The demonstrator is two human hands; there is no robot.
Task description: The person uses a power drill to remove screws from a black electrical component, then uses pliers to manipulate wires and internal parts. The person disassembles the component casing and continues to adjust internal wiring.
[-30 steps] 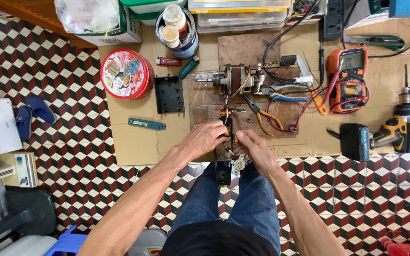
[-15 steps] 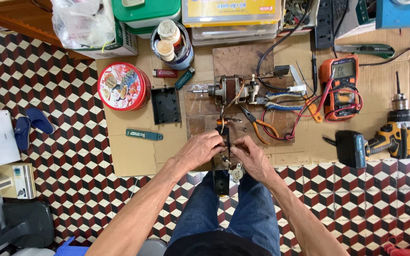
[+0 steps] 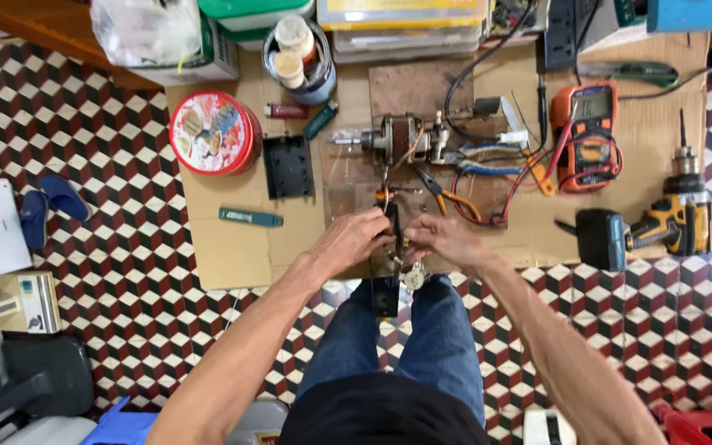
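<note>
Both arms extended, left hand (image 3: 356, 239) – right hand (image 3: 438, 239) (fingers curled) close together

Floor (image 3: 109, 272): tiled in a red, black and white cube pattern. Cardboard sheet (image 3: 224, 247): laid flat over the tiles at 12 o'clock. Wooden furniture edge (image 3: 59, 33): 10 o'clock. Blue stool (image 3: 121, 428): 7 o'clock. Lighting: even.

Cardboard sheet (image 3: 224, 247) is matt brown paper stuff, laid on a glossy tiled floor (image 3: 109, 272). Tin (image 3: 214, 132) at 10 o'clock is shiny printed metal. Motor (image 3: 401, 138) shows bare metal and copper. Drill (image 3: 673, 222) looks like matt plastic, jeans (image 3: 447, 346) plain denim.
</note>
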